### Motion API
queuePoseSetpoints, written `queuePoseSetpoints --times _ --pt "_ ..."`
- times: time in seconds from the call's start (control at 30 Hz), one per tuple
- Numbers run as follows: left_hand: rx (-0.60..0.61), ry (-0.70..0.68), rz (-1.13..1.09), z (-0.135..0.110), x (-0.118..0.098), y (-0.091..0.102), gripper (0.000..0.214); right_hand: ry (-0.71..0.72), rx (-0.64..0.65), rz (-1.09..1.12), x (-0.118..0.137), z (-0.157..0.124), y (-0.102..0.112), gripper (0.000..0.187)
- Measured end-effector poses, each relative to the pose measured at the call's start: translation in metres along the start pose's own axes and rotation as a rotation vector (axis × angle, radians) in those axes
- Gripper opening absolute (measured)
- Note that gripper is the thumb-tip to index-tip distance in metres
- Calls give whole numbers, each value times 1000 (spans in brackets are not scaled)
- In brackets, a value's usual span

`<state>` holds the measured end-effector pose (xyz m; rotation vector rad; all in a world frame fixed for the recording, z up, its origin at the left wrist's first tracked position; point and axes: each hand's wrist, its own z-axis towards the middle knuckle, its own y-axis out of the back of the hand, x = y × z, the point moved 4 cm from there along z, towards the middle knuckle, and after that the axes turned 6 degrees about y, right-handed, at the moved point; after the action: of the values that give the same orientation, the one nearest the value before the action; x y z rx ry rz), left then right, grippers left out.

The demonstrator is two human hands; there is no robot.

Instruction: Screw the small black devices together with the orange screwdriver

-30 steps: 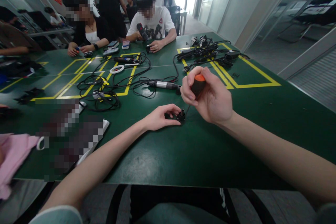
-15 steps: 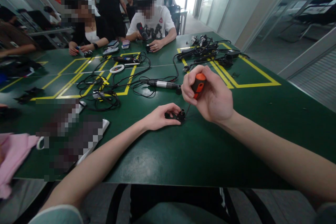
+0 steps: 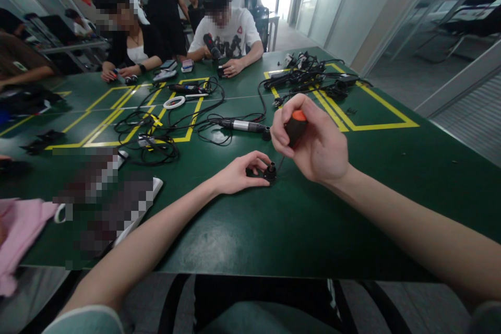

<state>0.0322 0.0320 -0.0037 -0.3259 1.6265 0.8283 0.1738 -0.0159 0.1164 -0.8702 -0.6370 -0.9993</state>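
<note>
My right hand is wrapped round the orange and black handle of a screwdriver. Its thin shaft slants down to the edge of a small black round part, which has a short tube standing up from its middle. Whether the tip sits in a screw I cannot tell. With thumb and fingers my left hand pinches that black part from the left, against the green table. Behind it lies a silver and black cylindrical tool with a cable.
Black cables lie tangled at the left middle, with a white ring beyond. More corded tools are heaped at the back right inside yellow tape. Two pixelated flat objects lie left of my forearm. Across the table people handle small items.
The screwdriver handle has turned in my right hand, showing more black and less orange. My left hand and the black part stay in place.
</note>
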Motion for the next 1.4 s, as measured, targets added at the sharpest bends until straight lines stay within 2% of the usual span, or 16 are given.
queuePoseSetpoints --times 0.17,0.4,0.57,0.77,1.03,1.27,1.4 --pt "-5 -13 34 1 1 0 44 -21 12 9 0 2 -2 55" --pt "8 -9 37 0 -2 0 46 2 -11 -9 2 0 0 44" --pt "-16 -4 12 0 1 0 47 18 5 -7 0 0 1 43" --pt "-14 -14 42 1 2 1 46 13 16 12 0 1 -2 51" --pt "2 -8 34 0 -2 0 47 9 13 22 1 -1 0 42" --pt "-10 -21 37 0 1 0 47 12 8 -19 0 2 -1 54" --pt "-1 -17 57 0 -1 0 45 27 41 -13 1 2 1 51"
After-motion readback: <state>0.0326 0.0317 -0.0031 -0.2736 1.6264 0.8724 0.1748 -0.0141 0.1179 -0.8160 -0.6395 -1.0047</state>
